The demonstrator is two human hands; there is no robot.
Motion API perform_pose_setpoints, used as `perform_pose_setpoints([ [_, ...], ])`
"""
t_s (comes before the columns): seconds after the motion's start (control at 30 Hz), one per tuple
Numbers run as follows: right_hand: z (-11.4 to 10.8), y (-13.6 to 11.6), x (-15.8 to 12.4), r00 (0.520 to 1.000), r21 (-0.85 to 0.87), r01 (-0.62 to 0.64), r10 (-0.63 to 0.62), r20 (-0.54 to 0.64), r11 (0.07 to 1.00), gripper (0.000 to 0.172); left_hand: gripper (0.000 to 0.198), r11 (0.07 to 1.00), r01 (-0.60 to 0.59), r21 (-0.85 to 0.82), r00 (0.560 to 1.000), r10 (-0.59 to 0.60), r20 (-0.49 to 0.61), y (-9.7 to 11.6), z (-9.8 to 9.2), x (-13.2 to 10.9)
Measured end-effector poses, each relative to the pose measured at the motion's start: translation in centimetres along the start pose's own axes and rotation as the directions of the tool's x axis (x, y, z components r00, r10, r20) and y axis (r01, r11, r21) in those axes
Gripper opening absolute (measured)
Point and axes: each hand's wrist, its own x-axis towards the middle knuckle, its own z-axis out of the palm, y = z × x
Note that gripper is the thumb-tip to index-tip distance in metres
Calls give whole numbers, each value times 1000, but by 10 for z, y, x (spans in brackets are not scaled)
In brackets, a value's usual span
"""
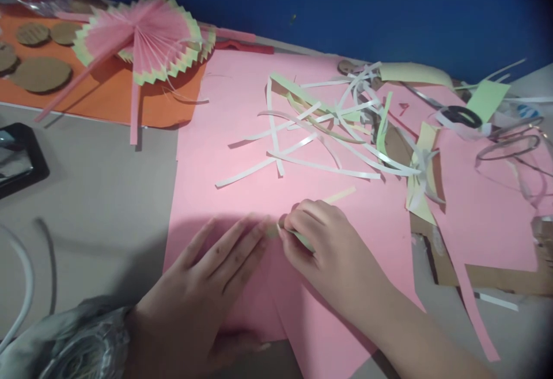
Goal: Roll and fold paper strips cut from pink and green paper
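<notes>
My left hand (220, 278) lies flat with fingers stretched out on a sheet of pink paper (216, 200). Its fingertips touch or nearly touch a short bit of pale green paper strip (273, 230). Close by on the right, my right hand (322, 241) is closed, thumb and fingers pinching the strip. One pale end (341, 196) shows beyond the knuckles; whether it belongs to the same strip is hidden by the hand. A second pink sheet (328, 333) lies under the right wrist.
Tangled white and green paper strips (324, 166) lie behind my hands. A pink pleated paper fan (159, 39) and cardboard discs (41, 74) rest on orange paper (159, 108). Black-handled scissors (460, 117), eyeglasses (510, 148) and cardboard (479, 278) are at right; a black device (21, 157) at left.
</notes>
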Motion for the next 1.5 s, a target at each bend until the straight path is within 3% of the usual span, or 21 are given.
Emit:
perform_pose_setpoints([
  [0.3,2,2,-1,999,4,26,-25,-37,1000,16,69,999,37,37,996,-34,-85,5,6,-7],
  [0.5,0,1,-1,1000,-15,15,-15,-18,1000,17,71,998,47,-36,999,-48,-24,2,4,-4],
  [0.67,0,0,-1,1000,-1,-4,4,5,1000,16,61,998,40,-43,995,-44,-89,3,6,-7],
  [0.87,-1,1,-1,1000,7,-5,5,8,1000,17,71,998,34,-44,999,-33,8,2,2,-1],
  [1.5,5,1,-3,998,-59,31,-34,-52,998,17,74,999,30,-24,999,-29,44,0,3,0],
])
